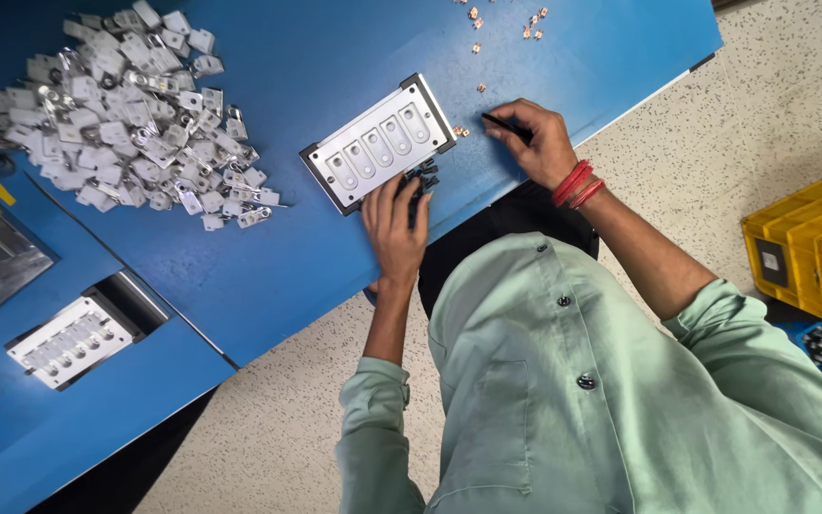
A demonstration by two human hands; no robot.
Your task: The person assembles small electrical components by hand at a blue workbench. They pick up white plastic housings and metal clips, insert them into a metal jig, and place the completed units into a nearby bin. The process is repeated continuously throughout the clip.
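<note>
Metal tray [379, 143] on the blue worktop [335, 48], lying close to the worktop's near edge. The tray is a flat, grey rectangle with dark corners and a row of five rounded slots; its long axis runs on a slant, one short end toward the pile of parts, the other toward the right hand.

Left hand [395, 226]: fingers stretched forward and slightly spread, tips touching a small cluster of dark pieces [421, 177] just beside the tray's near long side. Whether a piece is pinched between the fingers cannot be told.

Right hand [535, 138]: fingers curled narrowly around a thin black stick-like tool [506, 125], its tip pointing toward the tray's short end. A red band [575, 184] circles the wrist.

Pile of pale, shiny stamped metal parts [126, 105], heaped toward the far left corner of the worktop. Small copper-coloured bits [501, 24] lie scattered near the far edge. A second slotted tray [70, 341] sits in a recess on the adjoining blue surface. A yellow plastic crate [806, 243] stands on the speckled floor.
</note>
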